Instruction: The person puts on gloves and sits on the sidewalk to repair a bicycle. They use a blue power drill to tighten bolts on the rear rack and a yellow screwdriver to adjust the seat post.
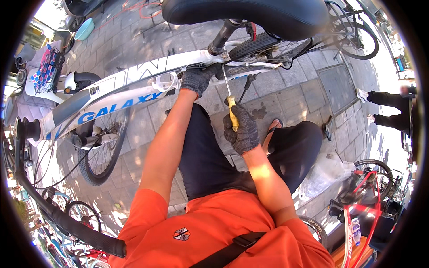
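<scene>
A white mountain bike frame [143,71] with blue lettering stretches across in front of me, below a black saddle [250,15] on its seat post. My right hand [243,129], in a dark grey knit glove, is wrapped round the yellow handle of a screwdriver [232,111]. Its thin metal shaft points up toward the frame near the foot of the seat tube; what the tip meets is too small to tell. My left hand [196,82], gloved alike, is at the frame beside the white bottle cage [166,82]. Its fingertips are partly hidden at the frame.
The black handlebar [67,219] reaches in at my lower left, above the front wheel [105,161]. A person in dark trousers [389,107] stands at the right. A red bicycle [371,201] and a clear plastic bag [324,176] are at the lower right. Grey paving [290,102] lies below.
</scene>
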Motion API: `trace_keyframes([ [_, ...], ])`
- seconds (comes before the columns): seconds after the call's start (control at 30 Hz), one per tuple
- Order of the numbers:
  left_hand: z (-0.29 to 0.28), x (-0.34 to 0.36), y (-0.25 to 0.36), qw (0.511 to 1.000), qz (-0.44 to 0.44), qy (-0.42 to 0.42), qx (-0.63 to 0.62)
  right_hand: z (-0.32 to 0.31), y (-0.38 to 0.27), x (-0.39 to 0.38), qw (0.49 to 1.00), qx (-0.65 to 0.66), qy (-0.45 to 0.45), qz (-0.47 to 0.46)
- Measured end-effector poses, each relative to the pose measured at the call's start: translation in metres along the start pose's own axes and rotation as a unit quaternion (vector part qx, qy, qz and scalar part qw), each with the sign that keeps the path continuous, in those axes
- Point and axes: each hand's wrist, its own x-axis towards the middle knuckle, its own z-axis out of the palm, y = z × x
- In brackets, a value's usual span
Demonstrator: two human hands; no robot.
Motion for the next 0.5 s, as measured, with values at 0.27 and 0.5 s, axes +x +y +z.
trace_keyframes([
  [0.27,0.0,0.001,0.001,0.999,-0.033,-0.007,-0.004,-0.004,0.007,0.004,0.999,0.028,-0.029,0.004],
  [0.5,-0.002,-0.003,0.013,0.999,-0.043,-0.016,0.002,-0.013,0.009,0.009,0.992,0.086,-0.09,0.018],
])
